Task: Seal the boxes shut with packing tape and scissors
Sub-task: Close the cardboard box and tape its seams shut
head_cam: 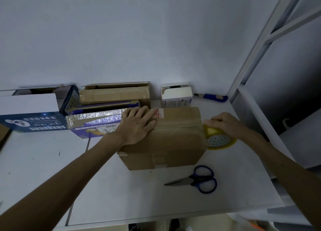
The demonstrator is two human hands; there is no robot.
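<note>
A brown cardboard box [175, 142] lies on the white table [121, 187], its flaps closed. My left hand [139, 124] presses flat on the box's top left part, fingers spread. My right hand [224, 124] grips a yellowish roll of clear packing tape [218, 138] against the box's right edge. A strip of tape appears to run across the box top toward the roll. Blue-handled scissors [198, 180] lie shut on the table in front of the box, blades pointing left.
Behind the box stand a purple box [97, 124], an open brown carton [116, 93], a blue and white box [31, 112] at the left and a small white box [176, 96]. A blue utility knife [212, 97] lies by the wall. A white metal frame [260, 48] rises at the right.
</note>
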